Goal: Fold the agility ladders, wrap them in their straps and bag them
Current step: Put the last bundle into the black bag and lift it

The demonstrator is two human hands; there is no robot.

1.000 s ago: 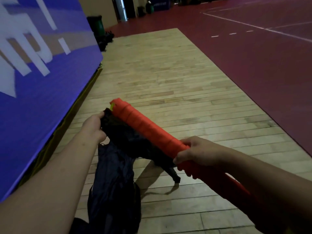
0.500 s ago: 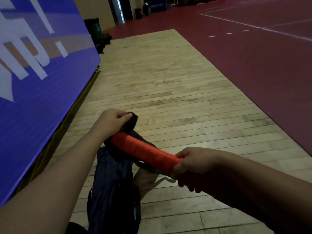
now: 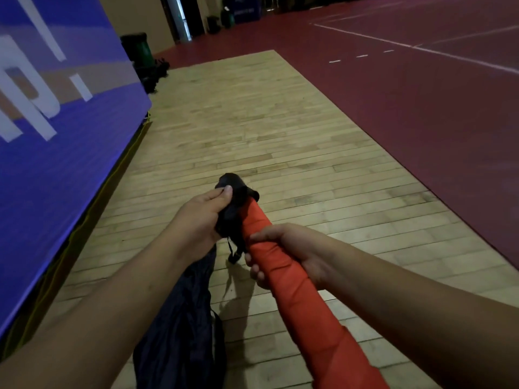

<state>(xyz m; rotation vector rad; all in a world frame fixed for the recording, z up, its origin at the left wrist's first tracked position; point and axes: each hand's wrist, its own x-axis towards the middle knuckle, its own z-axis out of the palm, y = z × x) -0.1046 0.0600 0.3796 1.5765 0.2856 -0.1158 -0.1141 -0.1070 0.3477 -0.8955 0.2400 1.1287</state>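
Note:
The folded agility ladder (image 3: 306, 313) is a long bundle wound tight in orange strap, running from the lower right up toward the middle. My right hand (image 3: 283, 254) grips it round its upper part. Its far tip is covered by the mouth of the dark bag (image 3: 179, 329), which my left hand (image 3: 202, 217) holds bunched over that end. The remainder of the bag hangs limp below my left forearm. A short black cord with a toggle (image 3: 233, 255) dangles between my hands.
A tall blue padded wall (image 3: 50, 136) with white lettering stands close on the left. Pale wooden flooring (image 3: 252, 130) lies under me, and dark red court floor (image 3: 421, 102) with white lines spreads to the right. A green bin (image 3: 140, 49) and dark items sit far back.
The bag's mouth has gone over the ladder's far tip, which was bare a second ago. Both hands have come nearer together and swung the bundle more toward me.

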